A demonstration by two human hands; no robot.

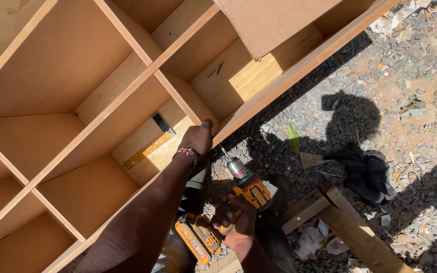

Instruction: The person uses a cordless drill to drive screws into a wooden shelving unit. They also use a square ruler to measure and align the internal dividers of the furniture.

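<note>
A big wooden shelf unit (102,96) with several open compartments lies tilted across the left and top of the view. My left hand (198,136) presses against the outer edge board of the unit, fingers closed on the board's corner; a beaded bracelet (188,153) is on its wrist. My right hand (236,217) grips a yellow and black cordless drill (238,197), its chuck pointing up toward the unit's lower edge. A metal try square (153,139) with a yellow blade lies inside one compartment, just left of my left hand.
Gravel ground (405,91) spreads to the right with my shadow on it. A black cloth (365,169) lies on the gravel. Wooden beams (350,227) cross at the lower right. A green scrap (293,139) and bits of litter lie about.
</note>
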